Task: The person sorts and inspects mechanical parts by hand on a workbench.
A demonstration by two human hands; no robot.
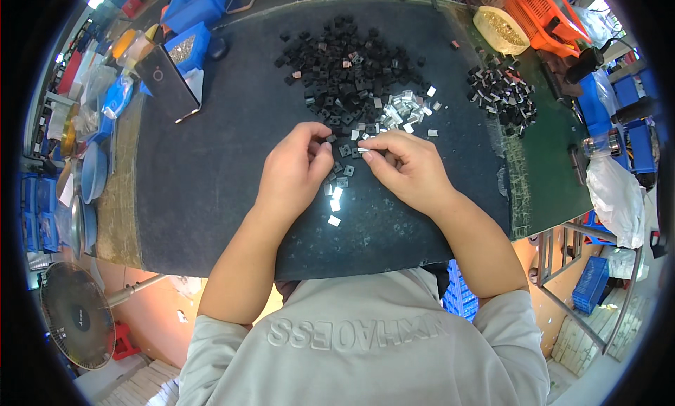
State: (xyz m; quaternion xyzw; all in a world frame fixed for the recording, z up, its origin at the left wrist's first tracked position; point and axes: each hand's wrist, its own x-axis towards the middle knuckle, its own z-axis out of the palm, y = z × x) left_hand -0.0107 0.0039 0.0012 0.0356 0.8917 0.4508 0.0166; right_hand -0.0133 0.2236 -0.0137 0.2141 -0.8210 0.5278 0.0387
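Observation:
My left hand (pixel 299 163) is closed in a pinch on a small black block (pixel 330 138), just in front of a large pile of black blocks (pixel 344 68). Between finger and thumb, my right hand (pixel 408 165) pinches a small silver metal piece (pixel 363 149). Beyond that hand lies a heap of shiny silver pieces (pixel 404 111). Several loose dark square pieces with holes (pixel 349 170) lie between my hands, and a few bright silver pieces (pixel 335 205) trail toward me on the dark mat.
A phone-like dark panel (pixel 167 75) leans at the left, near a blue bin (pixel 188 49). Right of the mat (pixel 211 216) sits another heap of black and silver pieces (pixel 503 93). A yellow tub (pixel 500 30) and an orange basket (pixel 541 16) stand far right; a fan (pixel 79 316) stands lower left.

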